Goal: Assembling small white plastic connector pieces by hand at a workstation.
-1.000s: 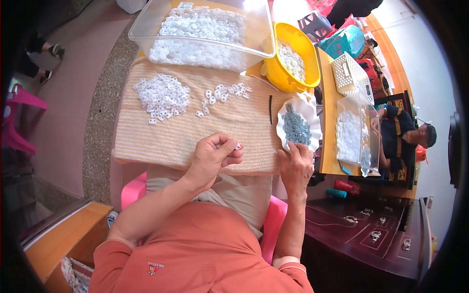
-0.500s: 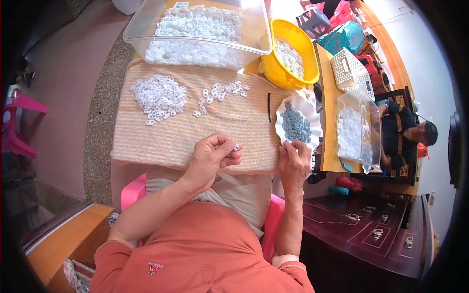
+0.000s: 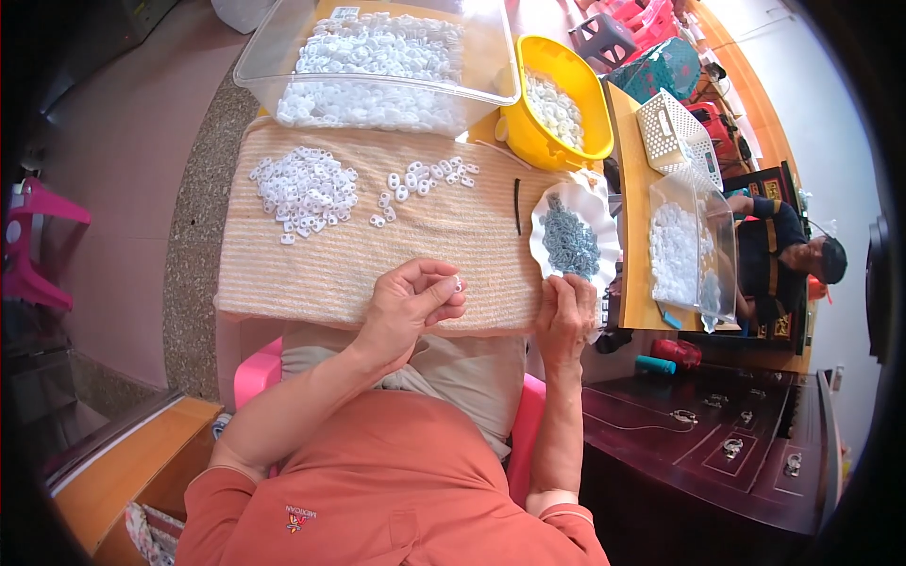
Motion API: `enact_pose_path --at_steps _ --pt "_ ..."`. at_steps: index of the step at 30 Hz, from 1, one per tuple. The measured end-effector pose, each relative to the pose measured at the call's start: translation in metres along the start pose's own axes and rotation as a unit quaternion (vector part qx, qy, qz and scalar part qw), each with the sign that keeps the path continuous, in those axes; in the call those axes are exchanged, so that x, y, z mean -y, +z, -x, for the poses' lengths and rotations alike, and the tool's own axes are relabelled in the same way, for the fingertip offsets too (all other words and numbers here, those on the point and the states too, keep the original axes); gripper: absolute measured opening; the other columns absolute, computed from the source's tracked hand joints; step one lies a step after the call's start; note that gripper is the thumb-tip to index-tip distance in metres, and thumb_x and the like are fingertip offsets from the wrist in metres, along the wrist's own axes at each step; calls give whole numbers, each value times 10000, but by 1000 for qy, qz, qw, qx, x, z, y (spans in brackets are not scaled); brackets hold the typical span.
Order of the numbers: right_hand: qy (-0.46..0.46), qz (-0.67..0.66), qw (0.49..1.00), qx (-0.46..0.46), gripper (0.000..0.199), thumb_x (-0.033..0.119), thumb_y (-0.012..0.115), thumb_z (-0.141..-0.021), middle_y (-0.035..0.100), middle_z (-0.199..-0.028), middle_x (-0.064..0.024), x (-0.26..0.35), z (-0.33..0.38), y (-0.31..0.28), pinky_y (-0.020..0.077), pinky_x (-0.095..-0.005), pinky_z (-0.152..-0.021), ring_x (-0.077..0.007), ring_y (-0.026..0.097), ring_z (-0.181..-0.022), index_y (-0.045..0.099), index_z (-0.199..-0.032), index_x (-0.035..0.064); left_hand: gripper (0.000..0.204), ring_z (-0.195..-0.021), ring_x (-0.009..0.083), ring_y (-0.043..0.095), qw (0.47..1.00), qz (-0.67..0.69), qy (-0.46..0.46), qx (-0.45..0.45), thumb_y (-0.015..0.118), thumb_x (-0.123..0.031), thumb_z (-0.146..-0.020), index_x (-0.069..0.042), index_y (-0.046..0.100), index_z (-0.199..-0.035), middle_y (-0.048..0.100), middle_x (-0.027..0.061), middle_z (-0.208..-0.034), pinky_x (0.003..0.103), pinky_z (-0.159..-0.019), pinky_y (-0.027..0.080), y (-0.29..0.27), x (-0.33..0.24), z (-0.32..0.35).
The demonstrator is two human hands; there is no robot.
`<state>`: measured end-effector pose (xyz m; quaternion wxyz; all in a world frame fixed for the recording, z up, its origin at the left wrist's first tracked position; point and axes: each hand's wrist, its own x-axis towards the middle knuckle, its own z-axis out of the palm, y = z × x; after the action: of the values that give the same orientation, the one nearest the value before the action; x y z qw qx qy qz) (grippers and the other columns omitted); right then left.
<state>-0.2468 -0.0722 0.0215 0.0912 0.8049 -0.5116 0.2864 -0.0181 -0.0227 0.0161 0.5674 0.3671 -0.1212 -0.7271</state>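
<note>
My left hand [image 3: 412, 304] pinches a small white plastic piece [image 3: 459, 282] between thumb and forefinger, above the near part of a striped cloth [image 3: 311, 274]. To its right, my right hand [image 3: 567, 319] has its fingers bent together at the near rim of a white scalloped dish [image 3: 539, 247]. Small grey parts [image 3: 571, 243] fill the middle of that dish. Whatever those fingertips hold, if anything, is hidden. A heap of white two-holed pieces [image 3: 304, 191] lies at the far left of the cloth, with several loose ones [image 3: 425, 179] beside it.
Beyond the cloth stand a clear bin [image 3: 247, 71] of white pieces and a yellow tub [image 3: 598, 113]. A thin black strip [image 3: 516, 208] lies left of the dish. On a side table [image 3: 634, 226] are a perforated basket [image 3: 672, 137] and a clear box [image 3: 722, 255]; a person [image 3: 769, 259] sits beyond.
The white piece in my left fingers has turned slightly. My right hand has barely shifted at the dish's rim.
</note>
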Motion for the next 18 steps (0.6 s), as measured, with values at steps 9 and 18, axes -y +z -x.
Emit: enact_pose_path --at_steps 9,18 --pt "50 -159 986 2 65 -29 636 -810 590 -874 -139 13 0 -7 477 -343 -702 -277 584 -795 611 -869 -26 181 -808 106 626 997 -53 -24 51 585 -70 -917 18 620 -1070 644 59 -921 245 -737 551 -4 7 2" --pt "-18 -356 932 71 105 -26 669 -805 578 -859 -111 65 -10 -21 449 -279 -687 -199 563 -769 611 -891 -12 257 -773 80 609 985 -91 -40 144 617 -210 -925 18 636 -1043 635 28 -883 222 -716 529 3 3 8"
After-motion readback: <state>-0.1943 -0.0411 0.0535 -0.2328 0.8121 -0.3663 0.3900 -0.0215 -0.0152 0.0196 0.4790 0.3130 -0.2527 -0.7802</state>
